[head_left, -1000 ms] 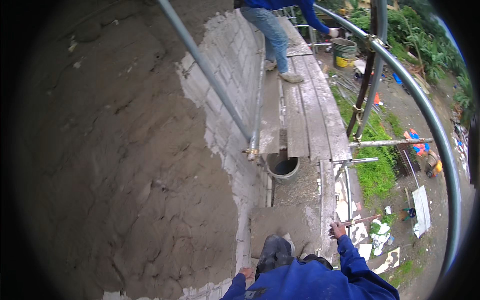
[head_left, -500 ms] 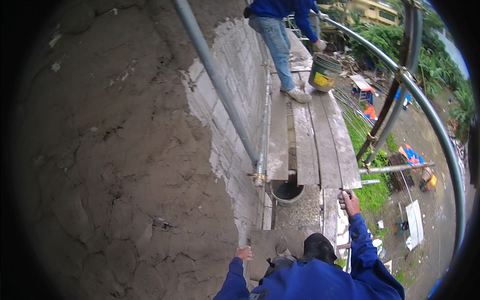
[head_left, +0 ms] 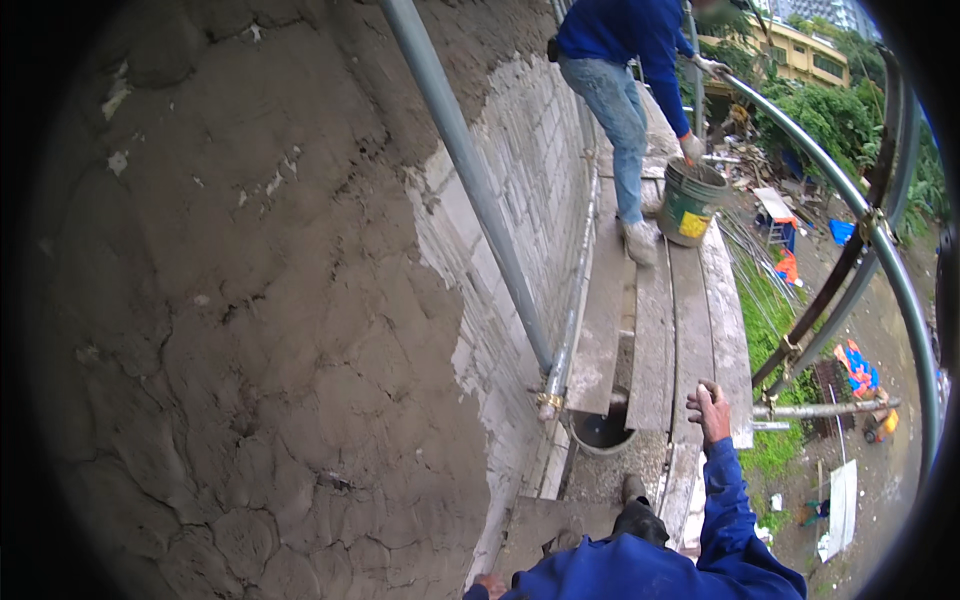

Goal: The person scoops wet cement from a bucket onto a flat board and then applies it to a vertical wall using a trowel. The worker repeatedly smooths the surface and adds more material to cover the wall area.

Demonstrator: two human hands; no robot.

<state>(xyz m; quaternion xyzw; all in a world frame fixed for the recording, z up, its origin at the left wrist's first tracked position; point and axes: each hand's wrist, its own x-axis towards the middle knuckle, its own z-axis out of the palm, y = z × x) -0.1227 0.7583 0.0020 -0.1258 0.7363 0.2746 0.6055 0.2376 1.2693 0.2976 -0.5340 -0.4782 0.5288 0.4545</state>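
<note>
My right hand (head_left: 708, 412) is raised over the scaffold planks (head_left: 655, 330), fingers loosely bent and apart, with nothing visible in them. My left hand (head_left: 490, 583) is low at the bottom edge, beside the wall, mostly cut off, so its grip is unclear. Below and left of my right hand, an open bucket (head_left: 603, 435) with a dark inside sits under the plank ends. My boot (head_left: 632, 488) rests near it on the lower level. To my left is a wall of rough grey plaster (head_left: 280, 330) with exposed pale blocks (head_left: 510, 170) along its right part.
A co-worker in blue (head_left: 620, 50) stands ahead on the planks, one hand at a green bucket (head_left: 690, 210), the other on the curved rail (head_left: 795, 135). A diagonal pipe (head_left: 470, 190) crosses beside the wall. Ground with grass (head_left: 765, 310), debris and a building lie below and beyond.
My right hand has risen forward along the planks. My left hand has dropped toward the bottom edge. The co-worker has brought the green bucket onto the planks. The view has tilted up.
</note>
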